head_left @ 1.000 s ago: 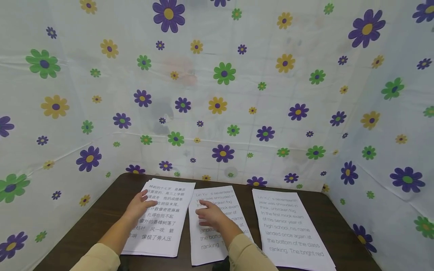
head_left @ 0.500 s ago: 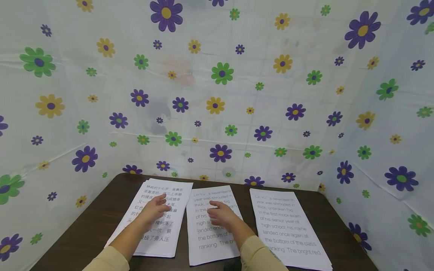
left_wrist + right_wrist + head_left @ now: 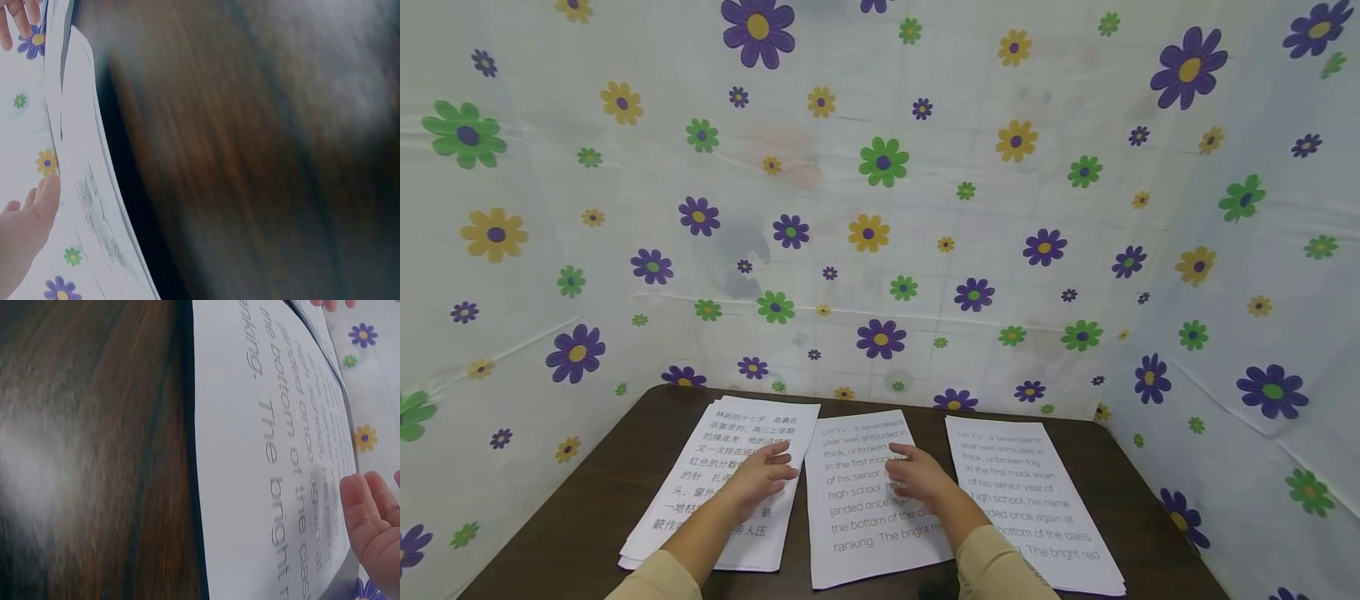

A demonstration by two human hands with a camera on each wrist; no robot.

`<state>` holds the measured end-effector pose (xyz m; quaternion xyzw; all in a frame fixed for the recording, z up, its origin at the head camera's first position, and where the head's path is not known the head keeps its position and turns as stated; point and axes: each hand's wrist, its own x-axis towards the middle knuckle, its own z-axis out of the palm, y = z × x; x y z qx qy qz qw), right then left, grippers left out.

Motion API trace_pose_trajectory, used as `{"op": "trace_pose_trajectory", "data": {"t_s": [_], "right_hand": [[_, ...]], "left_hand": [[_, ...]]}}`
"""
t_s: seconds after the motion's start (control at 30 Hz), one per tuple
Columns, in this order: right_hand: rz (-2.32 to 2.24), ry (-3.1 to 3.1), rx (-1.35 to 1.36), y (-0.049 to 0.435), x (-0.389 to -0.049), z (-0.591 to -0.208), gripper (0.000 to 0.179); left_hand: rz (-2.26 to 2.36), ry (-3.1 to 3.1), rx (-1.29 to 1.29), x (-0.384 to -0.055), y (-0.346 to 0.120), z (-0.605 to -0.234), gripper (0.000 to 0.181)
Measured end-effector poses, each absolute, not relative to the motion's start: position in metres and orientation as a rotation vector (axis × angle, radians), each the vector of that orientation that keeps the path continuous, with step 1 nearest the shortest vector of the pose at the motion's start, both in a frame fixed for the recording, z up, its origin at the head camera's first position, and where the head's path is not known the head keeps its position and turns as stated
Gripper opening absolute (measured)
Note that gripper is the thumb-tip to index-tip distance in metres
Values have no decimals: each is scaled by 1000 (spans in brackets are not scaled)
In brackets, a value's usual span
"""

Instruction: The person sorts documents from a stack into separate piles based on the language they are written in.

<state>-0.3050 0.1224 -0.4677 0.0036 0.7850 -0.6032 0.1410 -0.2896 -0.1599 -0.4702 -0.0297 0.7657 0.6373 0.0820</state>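
Observation:
Three lots of printed paper lie side by side on the dark wooden table. The left stack (image 3: 700, 500) carries large Chinese characters, while the middle paper (image 3: 850, 517) and the right stack (image 3: 1060, 533) bear English text. My left hand (image 3: 760, 481) is over the right part of the left stack, fingers relaxed and holding nothing. Over the right edge of the middle paper, my right hand (image 3: 928, 482) faces it with loosely extended fingers, also holding nothing. The left wrist view shows the left hand (image 3: 28, 228) beside the paper stack (image 3: 94, 187); the right wrist view shows the right hand (image 3: 375, 528) beyond the printed lines.
A white cloth (image 3: 820, 350) with purple, yellow and green flowers surrounds the table at the back and both sides. The brown tabletop (image 3: 580, 500) shows left of the papers and in narrow strips between them.
Both hands have moved to the right over the papers, the left also a little nearer to me. The head view has turned slightly right. The papers stay in place.

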Motion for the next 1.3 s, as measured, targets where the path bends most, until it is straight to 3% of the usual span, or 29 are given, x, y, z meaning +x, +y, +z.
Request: {"op": "trace_pose_trajectory", "data": {"t_s": [0.67,1.3], "right_hand": [[-1685,2385,146,176,-309,-472,56],[-1714,2329,246,177,-307,-482,53]], "left_hand": [[1902,2107,-143,-286,-135,-472,68],[2051,1942,-233,-284,-132,-478,66]]}}
